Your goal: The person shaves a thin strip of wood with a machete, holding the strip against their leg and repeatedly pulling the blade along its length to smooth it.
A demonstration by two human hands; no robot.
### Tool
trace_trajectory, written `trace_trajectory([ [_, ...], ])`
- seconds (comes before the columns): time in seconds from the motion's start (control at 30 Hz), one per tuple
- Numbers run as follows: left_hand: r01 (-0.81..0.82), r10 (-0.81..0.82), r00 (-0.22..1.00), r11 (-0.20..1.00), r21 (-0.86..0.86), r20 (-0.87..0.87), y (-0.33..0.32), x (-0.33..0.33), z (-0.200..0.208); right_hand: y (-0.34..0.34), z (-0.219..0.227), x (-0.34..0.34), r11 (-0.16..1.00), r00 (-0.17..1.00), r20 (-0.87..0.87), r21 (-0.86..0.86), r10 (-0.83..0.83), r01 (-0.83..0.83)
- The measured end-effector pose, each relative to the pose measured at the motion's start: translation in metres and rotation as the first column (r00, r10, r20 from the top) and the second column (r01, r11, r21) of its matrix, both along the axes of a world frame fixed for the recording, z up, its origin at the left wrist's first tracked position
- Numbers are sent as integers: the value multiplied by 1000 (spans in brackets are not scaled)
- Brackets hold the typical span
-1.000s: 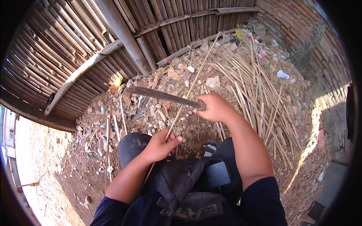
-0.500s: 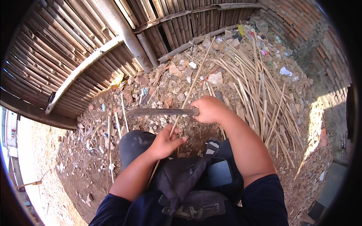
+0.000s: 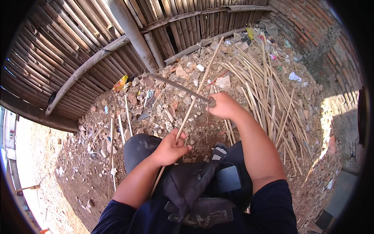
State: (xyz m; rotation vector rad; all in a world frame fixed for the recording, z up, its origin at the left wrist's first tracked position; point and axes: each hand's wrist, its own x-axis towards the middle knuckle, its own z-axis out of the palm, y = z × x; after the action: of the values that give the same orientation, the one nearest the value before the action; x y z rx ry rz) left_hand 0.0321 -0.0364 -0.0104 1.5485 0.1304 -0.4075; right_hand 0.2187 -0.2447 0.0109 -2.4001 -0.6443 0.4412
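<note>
My left hand (image 3: 171,148) is closed around a long, thin bamboo strip (image 3: 211,62), just in front of my left knee. The strip slants from beside my lap up to the far right. In my right hand (image 3: 224,106) is the handle of a machete (image 3: 175,84). Its long dark blade points to the far left and crosses the strip beyond my left hand. Whether blade and strip touch, I cannot tell. A flat dark rectangular object (image 3: 228,178) rests on my right thigh.
To the right lies a large pile of split bamboo strips (image 3: 269,97). Rubble and litter (image 3: 156,113) cover the ground. A bamboo wall (image 3: 78,46) with a thick post (image 3: 130,33) rises at the back left; a brick wall (image 3: 311,27) stands at the right.
My right hand has moved slightly away and to the right. The machete's tip has swung farther from me, so the blade now lies slanted. My left hand stays on the strip.
</note>
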Motion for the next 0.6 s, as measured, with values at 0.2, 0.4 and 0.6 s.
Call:
trace_trajectory([
  [0.2, 14, -15, 1000, 998, 54, 8, 4, -3, -8, 24, 14, -24, 959, 972, 51, -182, 230, -217],
  [0.4, 0, -3, 999, 993, -118, -32, 7, 3, -11, 21, -7, -12, 988, 988, 41, -25, 151, -150],
  [0.6, 42, -43, 999, 998, -45, -28, 2, 1, -10, 13, -7, -1, 969, 983, -3, -167, 183, -181],
])
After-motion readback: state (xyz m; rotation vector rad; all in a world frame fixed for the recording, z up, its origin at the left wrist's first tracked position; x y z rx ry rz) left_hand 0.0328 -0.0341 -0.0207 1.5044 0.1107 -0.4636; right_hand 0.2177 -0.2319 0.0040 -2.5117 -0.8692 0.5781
